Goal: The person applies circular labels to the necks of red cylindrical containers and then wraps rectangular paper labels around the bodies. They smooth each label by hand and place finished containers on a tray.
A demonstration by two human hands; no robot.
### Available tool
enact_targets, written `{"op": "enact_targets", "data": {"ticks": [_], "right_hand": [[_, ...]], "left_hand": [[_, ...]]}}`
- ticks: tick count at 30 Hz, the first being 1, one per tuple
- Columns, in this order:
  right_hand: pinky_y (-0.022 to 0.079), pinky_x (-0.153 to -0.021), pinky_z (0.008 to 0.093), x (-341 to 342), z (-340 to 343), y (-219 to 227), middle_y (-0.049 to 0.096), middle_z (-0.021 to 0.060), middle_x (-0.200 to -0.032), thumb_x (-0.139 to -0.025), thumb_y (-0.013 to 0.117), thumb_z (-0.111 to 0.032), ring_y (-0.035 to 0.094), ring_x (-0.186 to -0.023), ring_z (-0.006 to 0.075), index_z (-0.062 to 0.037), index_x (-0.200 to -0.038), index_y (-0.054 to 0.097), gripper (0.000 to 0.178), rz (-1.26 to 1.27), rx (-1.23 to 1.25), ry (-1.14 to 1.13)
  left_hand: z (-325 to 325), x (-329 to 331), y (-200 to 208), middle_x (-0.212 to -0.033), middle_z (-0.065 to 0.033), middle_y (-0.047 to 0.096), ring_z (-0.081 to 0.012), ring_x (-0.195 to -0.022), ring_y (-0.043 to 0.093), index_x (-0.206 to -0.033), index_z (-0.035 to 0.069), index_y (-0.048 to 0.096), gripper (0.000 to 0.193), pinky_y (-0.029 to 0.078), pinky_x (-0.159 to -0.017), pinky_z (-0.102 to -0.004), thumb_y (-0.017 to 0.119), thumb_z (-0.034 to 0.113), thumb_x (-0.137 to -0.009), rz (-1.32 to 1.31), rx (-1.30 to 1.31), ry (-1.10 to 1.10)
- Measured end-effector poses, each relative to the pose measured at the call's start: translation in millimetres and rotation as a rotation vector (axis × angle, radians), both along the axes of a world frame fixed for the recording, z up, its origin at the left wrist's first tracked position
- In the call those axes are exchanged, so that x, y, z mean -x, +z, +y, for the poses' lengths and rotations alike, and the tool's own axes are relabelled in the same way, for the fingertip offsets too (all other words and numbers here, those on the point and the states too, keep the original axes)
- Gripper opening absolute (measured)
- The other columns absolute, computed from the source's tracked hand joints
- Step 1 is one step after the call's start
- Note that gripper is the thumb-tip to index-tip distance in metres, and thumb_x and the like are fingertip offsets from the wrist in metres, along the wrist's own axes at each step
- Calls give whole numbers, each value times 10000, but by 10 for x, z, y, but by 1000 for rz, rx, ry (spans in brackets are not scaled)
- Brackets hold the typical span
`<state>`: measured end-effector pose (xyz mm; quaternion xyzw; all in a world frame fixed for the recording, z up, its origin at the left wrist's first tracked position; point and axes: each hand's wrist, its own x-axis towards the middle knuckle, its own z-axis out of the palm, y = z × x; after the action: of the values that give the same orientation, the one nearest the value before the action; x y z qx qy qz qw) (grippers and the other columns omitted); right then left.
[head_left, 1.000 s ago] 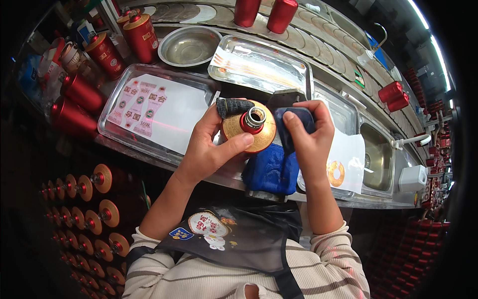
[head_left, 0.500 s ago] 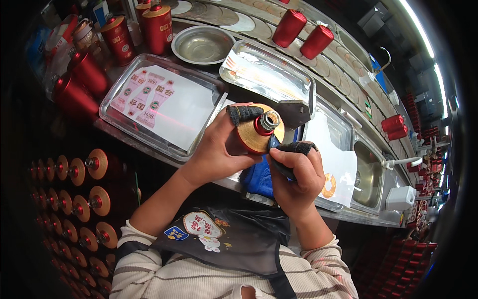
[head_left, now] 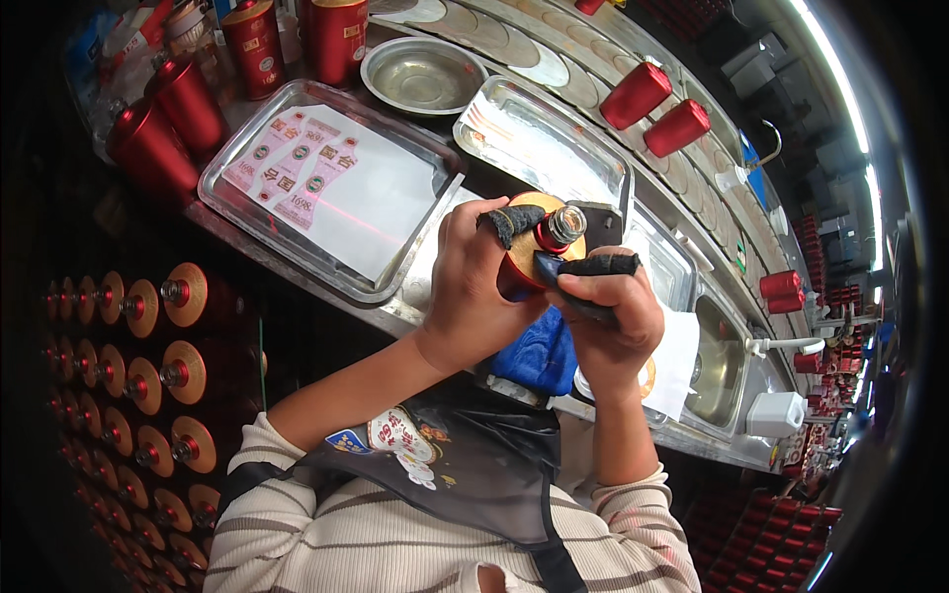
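My left hand [head_left: 465,296] is wrapped round a red bottle with a gold shoulder [head_left: 523,259], tilted so that its bare glass neck [head_left: 565,227] points up and to the right. A black cover sits on a finger of this hand, lying across the gold shoulder. My right hand [head_left: 625,321], also with black finger covers, pinches a small dark bluish tool [head_left: 547,266]. Its rounded tip is at the shoulder, just beside the base of the neck; whether it touches I cannot tell. Most of the bottle's body is hidden behind my hands.
A metal tray [head_left: 213,183] holds pink labels [head_left: 287,173] on white paper. Beyond stand a steel bowl [head_left: 423,77], another tray [head_left: 539,128] and a slatted conveyor with red bottles [head_left: 638,94]. A blue cloth [head_left: 539,354] lies below my hands. Bottles fill the lower left; a sink [head_left: 720,366] is right.
The tool tip has shifted leftward round the base of the neck. The bottle tilts more to the right, and the conveyor bottles have moved right. The whole view has shifted slightly.
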<state>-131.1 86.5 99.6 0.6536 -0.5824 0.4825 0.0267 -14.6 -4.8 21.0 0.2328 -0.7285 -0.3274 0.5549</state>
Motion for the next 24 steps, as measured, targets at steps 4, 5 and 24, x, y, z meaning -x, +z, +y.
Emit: {"op": "enact_targets", "data": {"ticks": [4,5,24], "right_hand": [[529,-763,383,-134,-14,33,668,105,-865,-616,753,143,655,-838,298,-37,-943,744,373,47,16,119],[528,-767,388,-112,41,34,656,104,-857,-616,748,143,652,-833,303,-31,-951,741,378,-60,8,58],[495,-727,282,1,15,29,699,78,-895,-715,816,105,641,-823,185,-25,-955,721,289,-50,-42,-13]], "left_hand": [[34,6,-55,-1237,-171,500,-394,-1127,511,-1308,65,517,803,438,-957,-492,907,226,-625,-39,58,81],[56,0,-36,-1225,-171,498,-392,-1122,509,-1312,62,514,794,436,-951,-494,898,249,-643,-41,33,70],[-67,-18,-189,-1284,-247,514,-462,-1183,511,-1428,19,340,1014,438,-1032,-495,902,307,-634,-142,-131,-165]]}}
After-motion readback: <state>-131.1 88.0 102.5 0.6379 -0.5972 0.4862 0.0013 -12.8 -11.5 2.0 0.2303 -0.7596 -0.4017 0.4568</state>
